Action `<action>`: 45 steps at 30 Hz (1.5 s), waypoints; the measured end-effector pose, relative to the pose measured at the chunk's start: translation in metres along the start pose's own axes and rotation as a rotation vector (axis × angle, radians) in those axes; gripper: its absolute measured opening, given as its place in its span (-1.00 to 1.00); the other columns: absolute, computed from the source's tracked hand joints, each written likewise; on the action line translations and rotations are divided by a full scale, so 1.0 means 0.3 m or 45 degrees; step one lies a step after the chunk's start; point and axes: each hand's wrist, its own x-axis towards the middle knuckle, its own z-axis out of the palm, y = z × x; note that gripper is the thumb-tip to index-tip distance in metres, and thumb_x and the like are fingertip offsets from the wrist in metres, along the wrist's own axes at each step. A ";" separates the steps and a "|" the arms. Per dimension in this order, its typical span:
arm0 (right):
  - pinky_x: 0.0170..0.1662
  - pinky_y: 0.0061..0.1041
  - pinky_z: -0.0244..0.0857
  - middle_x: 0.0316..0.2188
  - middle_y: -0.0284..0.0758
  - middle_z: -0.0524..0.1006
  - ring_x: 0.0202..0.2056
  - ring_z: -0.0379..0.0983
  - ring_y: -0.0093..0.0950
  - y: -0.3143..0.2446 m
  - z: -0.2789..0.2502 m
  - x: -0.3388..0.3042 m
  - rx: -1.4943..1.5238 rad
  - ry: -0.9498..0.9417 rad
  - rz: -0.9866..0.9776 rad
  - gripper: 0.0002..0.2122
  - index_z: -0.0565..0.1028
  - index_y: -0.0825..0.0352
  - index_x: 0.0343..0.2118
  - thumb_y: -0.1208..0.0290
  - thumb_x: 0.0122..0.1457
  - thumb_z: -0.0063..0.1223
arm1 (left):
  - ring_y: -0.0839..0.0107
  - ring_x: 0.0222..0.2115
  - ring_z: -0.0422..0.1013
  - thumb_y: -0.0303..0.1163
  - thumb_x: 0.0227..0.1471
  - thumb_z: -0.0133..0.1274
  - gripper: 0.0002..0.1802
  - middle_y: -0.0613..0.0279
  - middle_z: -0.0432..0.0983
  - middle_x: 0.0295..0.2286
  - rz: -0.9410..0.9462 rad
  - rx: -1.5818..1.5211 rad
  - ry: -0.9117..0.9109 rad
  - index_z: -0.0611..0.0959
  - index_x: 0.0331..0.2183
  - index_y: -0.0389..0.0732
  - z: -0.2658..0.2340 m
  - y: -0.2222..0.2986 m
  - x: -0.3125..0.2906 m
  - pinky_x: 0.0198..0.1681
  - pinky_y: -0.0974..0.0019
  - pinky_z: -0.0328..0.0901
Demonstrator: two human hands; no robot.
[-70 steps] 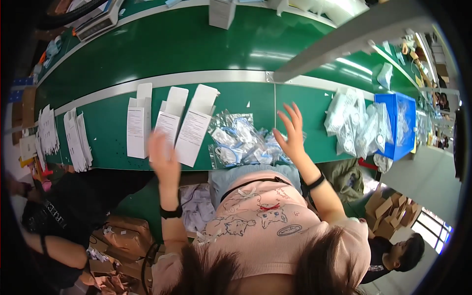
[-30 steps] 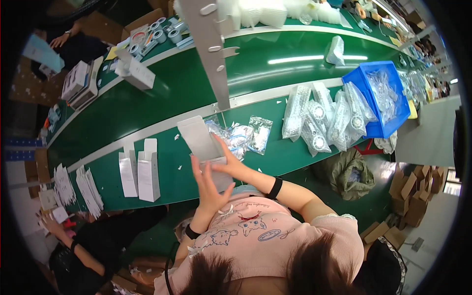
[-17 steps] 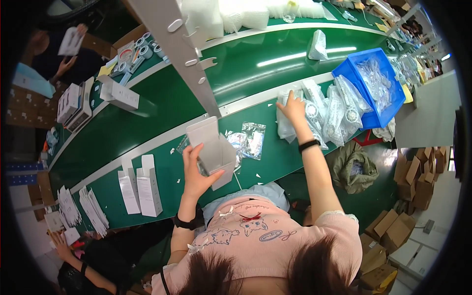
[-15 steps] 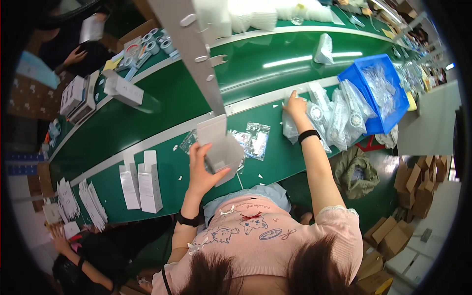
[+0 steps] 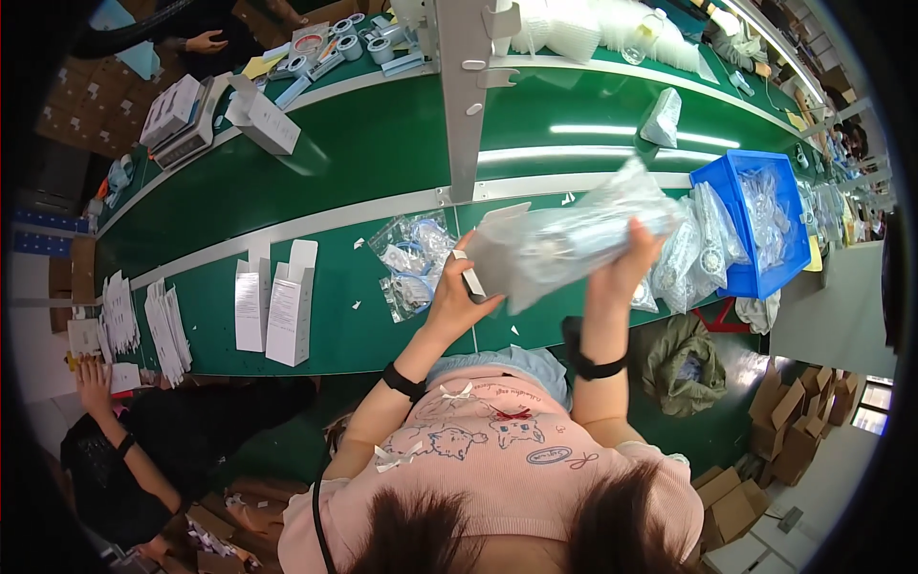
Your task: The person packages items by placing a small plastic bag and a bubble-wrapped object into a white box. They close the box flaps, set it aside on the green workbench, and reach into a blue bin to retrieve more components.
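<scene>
- The white box (image 5: 490,251) is held up above the desk (image 5: 215,287) by the left hand (image 5: 449,301); its fingers are parted in a wide curve, with the thumb set low and the box's side caught between; one flap is seen sticking up behind.
- A clear bubble pouch (image 5: 583,234) is gripped at its right end by the right hand (image 5: 622,273); its fingers are bent round the wrap, partly hidden by it; the pouch is tilted, blurred, and raised above the desk.
- The box is partly covered by the pouch's left end; whether the pouch is inside the box or only in front of it cannot be told.
- Small bags (image 5: 416,256) with blue and white contents are heaped just beyond the left hand; farther left, two open boxes (image 5: 291,311) are laid side by side, and flat white stacks (image 5: 167,330) are placed near the desk's left end.
- More pouches (image 5: 708,244) are bunched to the right of the right hand; beside them a blue bin (image 5: 765,280) is set, filled with clear bags.
- Behind the rail (image 5: 335,223), a lone pouch (image 5: 662,120) and another white box (image 5: 265,120) are seen, well apart; between them a grey post (image 5: 464,105) is fixed.
</scene>
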 end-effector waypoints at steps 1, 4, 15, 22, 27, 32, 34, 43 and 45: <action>-0.09 -0.41 0.15 -0.26 -0.27 0.29 -0.19 0.25 -0.39 0.040 0.037 -0.053 -0.317 0.052 -0.211 -0.50 0.14 0.35 -0.10 0.57 -0.17 0.01 | -0.04 -0.06 0.13 -0.43 -0.46 0.28 -0.23 -0.22 0.01 -0.04 -0.018 -0.055 -0.006 0.09 -0.25 -0.14 0.015 -0.002 -0.002 -0.06 0.15 0.11; -0.08 -0.37 0.12 -0.27 -0.24 0.29 -0.19 0.24 -0.32 0.123 0.037 -0.134 -1.056 -0.134 -0.818 -0.63 0.26 0.34 -0.26 0.57 -0.20 0.06 | -0.02 -0.05 0.12 -0.42 -0.46 0.28 -0.23 -0.23 0.02 -0.04 -0.140 -0.097 0.091 0.08 -0.26 -0.15 0.025 0.001 -0.024 -0.05 0.16 0.11; 0.02 -0.22 -0.03 -0.17 -0.11 0.18 -0.08 0.11 -0.14 -0.066 0.172 -0.083 -2.098 -1.557 -0.495 -0.63 0.33 0.37 -0.35 0.26 -0.19 0.13 | 0.17 -0.04 0.10 -0.39 -0.50 0.34 -0.13 -0.16 0.03 -0.07 0.135 -0.011 -0.122 0.05 -0.23 -0.19 -0.033 -0.041 -0.038 -0.04 0.21 0.09; 0.08 -0.09 -0.17 0.01 -0.07 0.08 0.08 -0.08 -0.09 0.028 0.040 -0.116 -1.553 -1.660 -0.548 -0.51 0.25 0.33 -0.13 0.13 -0.09 0.02 | -0.01 -0.01 0.08 -0.46 -0.45 0.29 -0.23 -0.19 0.01 -0.03 -0.152 -0.358 -0.120 0.07 -0.28 -0.12 -0.043 -0.061 -0.088 -0.02 0.08 0.06; 0.03 -0.24 -0.02 -0.04 -0.13 0.21 0.06 0.00 -0.25 0.102 -0.234 0.004 -1.675 -0.685 0.001 -0.41 0.21 0.31 -0.04 0.22 -0.16 0.13 | 0.00 -0.01 0.07 -0.42 -0.47 0.31 -0.21 -0.17 0.02 -0.04 0.205 -0.243 -0.131 0.07 -0.27 -0.11 -0.095 -0.008 -0.047 -0.01 0.10 0.05; -0.06 -0.27 0.06 -0.10 -0.19 0.26 -0.01 0.06 -0.23 0.271 -0.496 -0.016 -2.524 -0.870 -0.110 -0.53 0.33 0.31 -0.19 0.35 -0.25 0.19 | 0.01 -0.03 0.08 -0.35 -0.44 0.30 -0.24 -0.18 -0.01 -0.04 0.231 -0.136 -0.160 0.17 -0.21 -0.13 -0.089 0.041 -0.035 -0.03 0.14 0.08; -0.10 -0.28 0.09 -0.10 -0.22 0.26 -0.01 0.04 -0.22 0.279 -0.503 -0.040 -2.582 -0.994 -0.063 -0.58 0.36 0.33 -0.28 0.36 -0.27 0.21 | 0.00 -0.03 0.09 -0.35 -0.43 0.29 -0.29 -0.17 0.00 -0.04 0.216 -0.107 -0.156 0.22 -0.21 -0.14 -0.100 0.060 -0.037 -0.03 0.15 0.09; -0.45 -0.55 0.27 -0.53 -0.26 0.44 -0.52 0.40 -0.34 0.104 -0.355 -0.007 -1.620 -0.430 -0.012 -0.80 0.34 0.33 -0.53 0.61 -0.24 0.12 | 0.28 -0.35 0.34 -0.46 -0.37 0.15 -0.85 0.07 0.33 -0.30 -0.287 0.200 -0.049 0.56 -0.59 -0.29 -0.170 0.156 0.050 -0.32 0.37 0.25; -0.41 -0.57 0.28 -0.51 -0.28 0.44 -0.48 0.39 -0.40 -0.023 -0.164 -0.079 -1.227 -0.489 -0.170 -0.82 0.33 0.33 -0.53 0.65 -0.22 0.07 | 0.34 -0.49 0.37 -0.50 -0.38 0.13 -0.88 0.13 0.40 -0.42 -0.408 0.124 0.003 0.54 -0.64 -0.32 -0.176 0.149 0.067 -0.45 0.42 0.26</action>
